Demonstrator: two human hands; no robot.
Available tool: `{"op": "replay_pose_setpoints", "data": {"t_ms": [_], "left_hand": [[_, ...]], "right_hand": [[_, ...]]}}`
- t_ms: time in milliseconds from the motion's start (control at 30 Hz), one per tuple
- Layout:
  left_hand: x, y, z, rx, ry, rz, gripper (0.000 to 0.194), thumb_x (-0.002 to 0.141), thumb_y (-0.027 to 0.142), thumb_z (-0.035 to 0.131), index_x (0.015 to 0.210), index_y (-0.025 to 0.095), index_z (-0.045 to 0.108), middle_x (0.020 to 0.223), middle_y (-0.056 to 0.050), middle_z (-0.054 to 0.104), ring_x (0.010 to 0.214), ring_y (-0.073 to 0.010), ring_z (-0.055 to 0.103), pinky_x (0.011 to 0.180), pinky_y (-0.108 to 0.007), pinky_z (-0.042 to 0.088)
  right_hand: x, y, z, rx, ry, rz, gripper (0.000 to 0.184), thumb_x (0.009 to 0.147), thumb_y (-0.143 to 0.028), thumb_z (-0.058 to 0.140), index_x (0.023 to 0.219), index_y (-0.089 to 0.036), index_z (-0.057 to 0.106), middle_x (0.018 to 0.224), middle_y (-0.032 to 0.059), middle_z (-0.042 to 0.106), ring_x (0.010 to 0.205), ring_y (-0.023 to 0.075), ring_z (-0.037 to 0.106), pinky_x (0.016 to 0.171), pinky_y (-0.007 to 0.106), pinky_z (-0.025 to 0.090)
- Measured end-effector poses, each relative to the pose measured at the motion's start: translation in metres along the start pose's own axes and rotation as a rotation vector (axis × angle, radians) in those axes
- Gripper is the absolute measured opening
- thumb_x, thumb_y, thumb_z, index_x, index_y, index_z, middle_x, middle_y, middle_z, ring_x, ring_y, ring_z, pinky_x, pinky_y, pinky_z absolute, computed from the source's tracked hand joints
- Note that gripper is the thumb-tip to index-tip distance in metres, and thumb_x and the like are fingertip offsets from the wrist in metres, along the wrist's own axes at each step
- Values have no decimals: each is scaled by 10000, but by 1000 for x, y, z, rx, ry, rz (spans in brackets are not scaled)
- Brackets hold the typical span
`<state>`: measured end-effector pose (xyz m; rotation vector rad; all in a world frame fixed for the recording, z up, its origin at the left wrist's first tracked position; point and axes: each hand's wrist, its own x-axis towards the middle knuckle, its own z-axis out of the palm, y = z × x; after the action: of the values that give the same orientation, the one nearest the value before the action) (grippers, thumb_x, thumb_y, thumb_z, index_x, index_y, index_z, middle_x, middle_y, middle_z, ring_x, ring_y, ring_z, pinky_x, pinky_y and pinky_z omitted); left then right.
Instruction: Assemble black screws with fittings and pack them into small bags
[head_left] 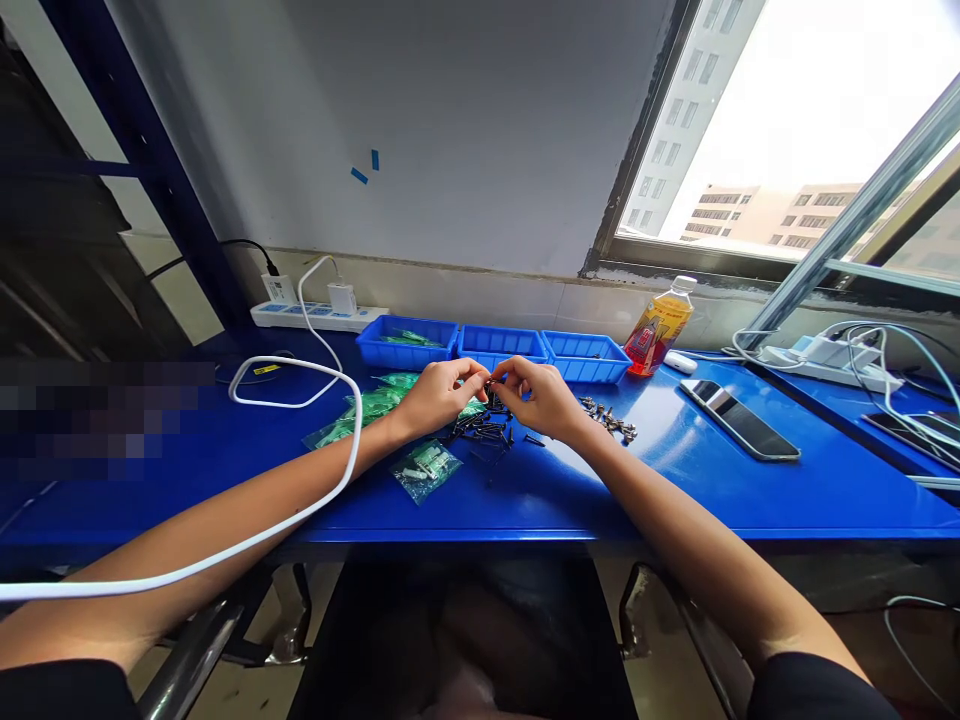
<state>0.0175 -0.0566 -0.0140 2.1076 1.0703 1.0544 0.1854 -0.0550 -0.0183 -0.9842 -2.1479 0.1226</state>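
My left hand [437,393] and my right hand [541,397] meet fingertip to fingertip above the blue table, both closed in a pinch. Whatever lies between their fingers is too small and dark to name. Below them spreads a pile of black screws [486,430], partly hidden by the hands. Green plastic bags [373,405] lie beside my left hand. A clear bag with white pieces [426,470] rests nearer the front edge. To the right of my right hand is a heap of silvery screw-like parts [616,424].
Three blue bins stand behind the hands: left [409,343], middle [504,345], right [586,356]. Further right are a drink bottle [660,328] and a phone [741,420]. A white cable [300,515] loops across my left forearm from a power strip [315,316].
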Motion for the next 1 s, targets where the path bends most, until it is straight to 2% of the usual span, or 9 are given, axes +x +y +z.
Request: {"op": "replay_pose_setpoints", "data": {"t_ms": [133, 367, 600, 833, 1000], "left_hand": [[1, -1, 0, -23, -12, -18, 312, 782, 402, 458, 822, 141, 626, 702, -50, 681, 708, -189, 628, 661, -277, 456], [3, -3, 1, -34, 28, -74, 303, 774, 380, 469, 880, 135, 612, 701, -55, 675, 650, -189, 610, 625, -292, 451], [2, -2, 0, -71, 47, -8, 280, 772, 320, 493, 952, 134, 599, 747, -55, 681, 747, -193, 637, 716, -300, 464], [2, -3, 1, -92, 65, 44, 244, 760, 302, 516, 937, 158, 602, 854, -59, 687, 845, -199, 643, 741, -298, 472], [3, -3, 1, -102, 56, 14, 219, 754, 319, 529, 890, 163, 603, 830, -51, 687, 832, -200, 644, 728, -298, 476]], "right_hand": [[1, 0, -1, 11, 9, 5, 21, 768, -195, 565, 760, -178, 574, 503, -65, 502, 482, 69, 466, 532, 187, 359], [3, -1, -4, -4, 87, 101, 73, 726, -205, 617, 685, -180, 561, 500, -64, 508, 470, 65, 450, 513, 186, 347], [2, -2, -2, 65, 48, 93, 45, 746, -203, 561, 720, -171, 579, 474, -68, 500, 451, 61, 440, 507, 180, 348], [3, 0, -1, 62, 61, 77, 85, 741, -191, 524, 702, -168, 595, 506, -47, 525, 459, 64, 434, 485, 175, 338], [2, 2, 1, -11, 94, 73, 65, 733, -180, 522, 695, -180, 574, 509, -51, 508, 475, 71, 446, 510, 184, 347]]}}
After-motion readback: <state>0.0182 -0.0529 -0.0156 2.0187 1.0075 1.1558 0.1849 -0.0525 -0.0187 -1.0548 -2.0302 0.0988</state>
